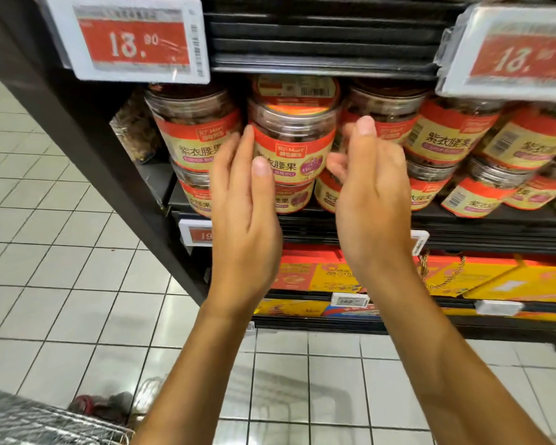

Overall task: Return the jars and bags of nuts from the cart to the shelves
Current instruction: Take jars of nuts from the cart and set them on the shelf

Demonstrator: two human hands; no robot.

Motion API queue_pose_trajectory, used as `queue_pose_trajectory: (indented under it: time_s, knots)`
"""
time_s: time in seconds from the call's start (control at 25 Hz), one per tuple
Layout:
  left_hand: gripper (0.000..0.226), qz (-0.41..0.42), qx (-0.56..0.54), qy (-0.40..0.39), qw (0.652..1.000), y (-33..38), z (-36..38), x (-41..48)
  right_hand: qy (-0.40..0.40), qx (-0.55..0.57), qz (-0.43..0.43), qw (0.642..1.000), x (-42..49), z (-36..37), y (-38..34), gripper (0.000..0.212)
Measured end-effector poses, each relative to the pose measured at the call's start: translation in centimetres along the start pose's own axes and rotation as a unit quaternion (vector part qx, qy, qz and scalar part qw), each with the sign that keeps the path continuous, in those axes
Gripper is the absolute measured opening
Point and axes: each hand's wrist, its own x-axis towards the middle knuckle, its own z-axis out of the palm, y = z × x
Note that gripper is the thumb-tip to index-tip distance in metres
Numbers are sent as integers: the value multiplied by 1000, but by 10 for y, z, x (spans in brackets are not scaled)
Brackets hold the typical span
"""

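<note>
Contact is made with the left side of a cashew jar [294,139] by the left hand [244,200], held flat and open. The right hand [369,187] is spread open just beside its right side; touch cannot be told. The cashew jar is stacked on a lower jar [294,196] on the shelf [463,221].

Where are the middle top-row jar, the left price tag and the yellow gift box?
middle jar [294,146]: head view, on its front label.
left price tag [135,41]: head view, on its red panel.
yellow gift box [511,281]: head view, on its front face.
</note>
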Motion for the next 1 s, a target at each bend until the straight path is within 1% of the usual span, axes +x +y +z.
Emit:
queue_pose_trajectory:
  time_s: [0.04,0.08,0.16,0.36,0.48,0.52,0.6,0.68,0.76,0.84,0.92,1.0]
  knots:
    - [46,2,4,17,1000,-3,-2,-4,1,5,-14,1000,-5,0,2,33]
    - [46,-1,-12,19,1000,-5,-3,-7,-5,-3,-29,1000,-10,0,5,33]
    - [44,1,-36,-4,999,-9,-4,-13,-22,-21,-40,999,-19,-1,12,44]
    - [43,5,12,-23,1000,-16,0,-4,-32,-42,-4,999,-7,9,11,50]
    - [44,8,43,-50,998,-15,-1,1,-49,-44,-17,998,-2,8,14,48]
    - [44,5,38,-49,998,-13,-4,1,-53,-42,-20,998,-2,6,15,47]
    - [41,-18,11,-20,1000,-8,-12,-7,-47,-35,-10,998,-4,0,16,48]
    - [34,-73,-24,14,997,2,-27,-25,-51,-28,-4,998,-12,-7,11,42]
    - [24,-138,-49,35,989,21,-45,-50,-95,-24,5,995,-29,-18,-2,33]
    - [26,-208,-73,64,973,43,-65,-82,-170,-30,24,985,-56,-28,-18,28]
    - [28,-263,-99,109,954,69,-88,-119,-246,-42,29,968,-88,-36,-34,27]
    - [27,-310,-93,135,937,95,-111,-158,-326,-43,52,943,-117,-44,-51,29]
